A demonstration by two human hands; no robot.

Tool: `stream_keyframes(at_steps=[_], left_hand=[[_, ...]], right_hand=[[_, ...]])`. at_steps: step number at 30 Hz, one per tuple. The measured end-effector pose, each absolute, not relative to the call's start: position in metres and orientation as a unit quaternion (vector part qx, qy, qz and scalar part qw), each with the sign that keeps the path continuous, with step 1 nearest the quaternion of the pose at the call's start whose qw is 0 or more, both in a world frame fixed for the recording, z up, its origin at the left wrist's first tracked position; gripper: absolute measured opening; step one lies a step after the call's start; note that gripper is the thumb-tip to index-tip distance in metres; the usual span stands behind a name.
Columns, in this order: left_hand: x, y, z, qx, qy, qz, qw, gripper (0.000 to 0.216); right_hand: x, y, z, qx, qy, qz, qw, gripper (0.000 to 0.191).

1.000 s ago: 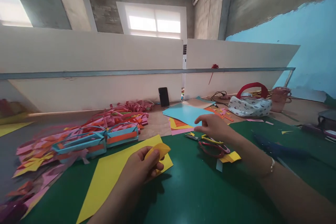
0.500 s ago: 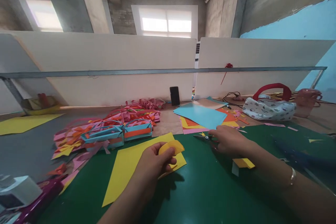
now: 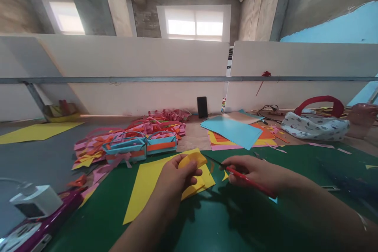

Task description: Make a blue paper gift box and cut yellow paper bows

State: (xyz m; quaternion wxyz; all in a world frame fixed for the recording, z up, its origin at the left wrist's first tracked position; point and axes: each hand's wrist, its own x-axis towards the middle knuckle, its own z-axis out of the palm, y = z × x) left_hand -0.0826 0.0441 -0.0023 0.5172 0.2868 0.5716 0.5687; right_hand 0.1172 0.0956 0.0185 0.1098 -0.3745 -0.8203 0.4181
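My left hand (image 3: 180, 175) is closed on a small folded yellow paper piece (image 3: 193, 160), pinched between thumb and fingers. It is held above a large yellow paper sheet (image 3: 147, 183) that lies on the green mat (image 3: 206, 228). In my right hand (image 3: 251, 171) is a pair of scissors (image 3: 251, 183) with a red handle. Their dark blades point left, close to the right edge of the folded piece; whether they touch it I cannot tell. A small yellow scrap (image 3: 225, 176) is just below the blades.
Blue paper baskets (image 3: 161, 145) and a heap of pink and red paper strips (image 3: 141, 128) stand left of centre. Behind the mat are coloured sheets (image 3: 233, 130), a phone (image 3: 202, 107) and a cloth bag (image 3: 314, 126). A white charger (image 3: 39, 202) sits in a purple power strip (image 3: 56, 220).
My right hand has lifted the scissors off the mat and brought them left toward the folded yellow paper. My left hand keeps its pinch. The view has turned slightly left.
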Motion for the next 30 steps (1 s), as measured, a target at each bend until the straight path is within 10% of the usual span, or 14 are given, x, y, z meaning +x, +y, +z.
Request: stream_keyframes(at_steps=[30], left_hand=[[-0.079, 0.047, -0.011, 0.249, 0.493, 0.597, 0.581, 0.015]], right_hand=[[0.09, 0.075, -0.009, -0.417, -0.817, 0.329, 0.225, 0.036]])
